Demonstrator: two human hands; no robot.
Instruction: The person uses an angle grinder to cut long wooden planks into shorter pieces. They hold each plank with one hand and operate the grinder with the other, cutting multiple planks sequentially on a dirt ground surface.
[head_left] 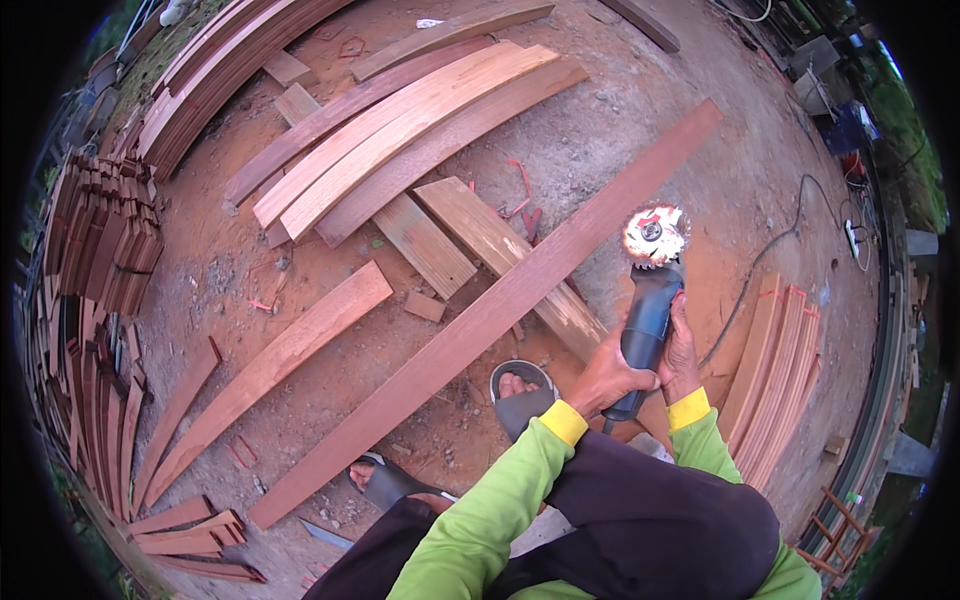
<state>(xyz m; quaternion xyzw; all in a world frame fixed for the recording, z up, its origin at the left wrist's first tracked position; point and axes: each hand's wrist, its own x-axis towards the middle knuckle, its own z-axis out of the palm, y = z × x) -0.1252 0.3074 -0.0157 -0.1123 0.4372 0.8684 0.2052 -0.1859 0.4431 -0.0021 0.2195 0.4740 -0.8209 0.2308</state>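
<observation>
Both my hands are wrapped round the body of a dark angle grinder, held up over my right knee. My left hand grips its left side near the rear, the thumb lying across it. My right hand closes on the right side. At the far end of the grinder, a toothed saw blade faces up, shiny with red marks. A long reddish-brown plank runs diagonally just left of the grinder, apart from the blade. It lies across a thicker wooden beam.
Several boards rest on a support timber at the far left. A loose plank lies nearer. Wood stacks stand at the left and right. A power cable crosses the dirt. My sandalled foot is beside the plank.
</observation>
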